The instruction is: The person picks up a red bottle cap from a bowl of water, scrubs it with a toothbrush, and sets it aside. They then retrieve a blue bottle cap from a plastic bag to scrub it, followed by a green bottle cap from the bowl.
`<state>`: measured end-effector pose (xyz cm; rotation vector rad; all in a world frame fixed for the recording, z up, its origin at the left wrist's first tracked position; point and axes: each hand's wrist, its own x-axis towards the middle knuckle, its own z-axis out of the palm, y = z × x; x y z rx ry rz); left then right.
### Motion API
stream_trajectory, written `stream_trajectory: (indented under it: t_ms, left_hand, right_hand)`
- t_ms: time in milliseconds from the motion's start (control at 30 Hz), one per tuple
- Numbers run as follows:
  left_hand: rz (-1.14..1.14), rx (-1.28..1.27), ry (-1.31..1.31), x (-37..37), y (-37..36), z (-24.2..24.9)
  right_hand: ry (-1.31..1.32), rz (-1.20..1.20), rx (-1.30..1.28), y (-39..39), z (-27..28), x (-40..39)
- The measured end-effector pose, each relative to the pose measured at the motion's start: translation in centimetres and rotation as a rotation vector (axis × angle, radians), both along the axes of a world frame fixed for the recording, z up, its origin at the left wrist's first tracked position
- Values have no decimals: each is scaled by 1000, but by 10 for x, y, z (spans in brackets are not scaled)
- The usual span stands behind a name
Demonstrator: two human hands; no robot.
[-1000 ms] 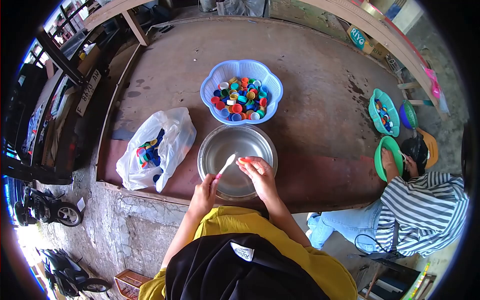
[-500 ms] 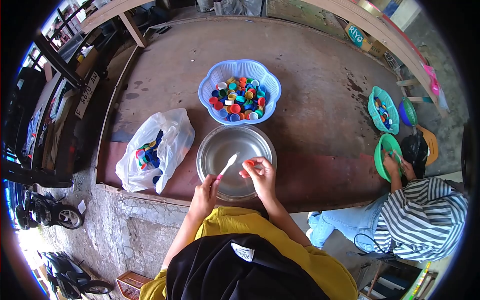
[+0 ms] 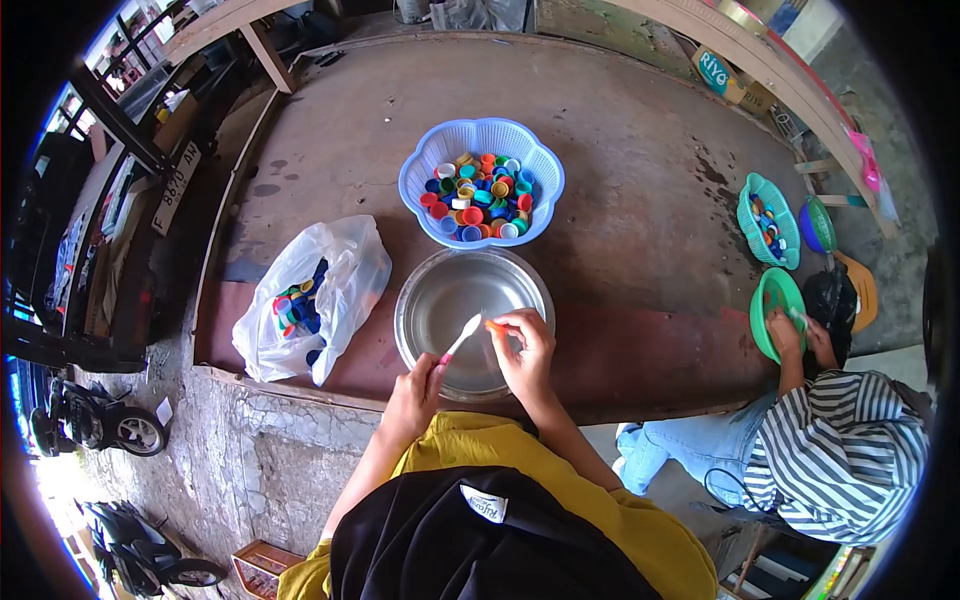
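Observation:
My left hand (image 3: pixel 412 398) is wrapped round the handle of a pink and white toothbrush (image 3: pixel 460 340), bristle end up and to the right. Pinched in my right hand (image 3: pixel 525 350) is a small orange-red bottle cap (image 3: pixel 494 326), close beside the brush head. Both hands are over the near part of a metal basin (image 3: pixel 405 325). Behind the basin stands a blue plastic basket (image 3: pixel 420 160) holding many coloured caps. A white plastic bag (image 3: pixel 355 260) with more caps lies to the left.
At the right, a person in a striped top (image 3: pixel 850 440) has their hands in a green bowl (image 3: pixel 757 325). Near it are a teal basket (image 3: pixel 788 235) with caps and a black bag (image 3: pixel 830 300). The brown table (image 3: pixel 640 130) has a raised rim.
My right hand has turned the cap so that it shows more edge-on, nearer the brush head. The brush has shifted slightly right. The other person's hands have moved a little.

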<state>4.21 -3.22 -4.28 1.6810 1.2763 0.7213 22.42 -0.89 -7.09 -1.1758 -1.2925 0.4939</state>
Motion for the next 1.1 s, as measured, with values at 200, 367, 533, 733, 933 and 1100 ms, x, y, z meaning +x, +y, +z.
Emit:
stream_trajectory:
  t_ms: [200,367,533,733,933,1100]
  left_hand:
    - [-22,-1,-82,4,-3,7]
    - [43,-22,-8,-1,-1,4]
    - [27,-33,-2,-1,-1,0]
    - [13,-13,-1,7,-2,9]
    - [65,-49,-70,11,-3,25]
    - [25,-48,-4,-1,2,-5]
  right_hand:
    - [-76,7,-7,-1,7,0]
    - [-67,-2,6,-1,5,1]
    - [95,20,-3,-3,0,-2]
    - [-116,-8,5,-3,6,-1]
    - [-192,-19,3,-4,13,0]
    - [-180,-26,44,-2,13,3]
